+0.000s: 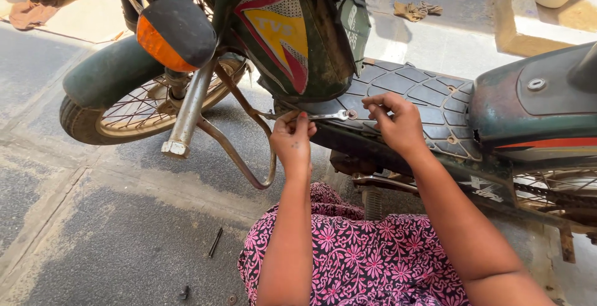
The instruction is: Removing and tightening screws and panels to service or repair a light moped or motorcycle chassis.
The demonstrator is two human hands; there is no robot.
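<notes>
I see my left hand (292, 138) closed around the handle of a metal spanner (311, 117), whose ring end sits on a bolt (352, 114) at the front edge of the moped's ribbed black footboard (423, 97). My right hand (395, 122) is just right of that bolt, fingers curled narrow with the tips pinching at it; I cannot tell whether they grip anything. No container shows in this view.

Around the hands: the green front panel (292, 26) rises just beyond, the chrome fork leg (186, 110) and orange indicator (165, 41) hang to the left, and the spoked front wheel (143, 104) stands further left. A bent crash-guard tube (249, 150) curves right under my left wrist and crowds it. The green rear body (535, 104) closes the right side.

On the near pavement lie 1 dark rod (215, 242) and 1 small nut (184, 293), well apart from the hands. A rag (416, 10) lies far behind. Open ground lies to the near left; my floral-clothed knee (360, 256) fills the near middle.
</notes>
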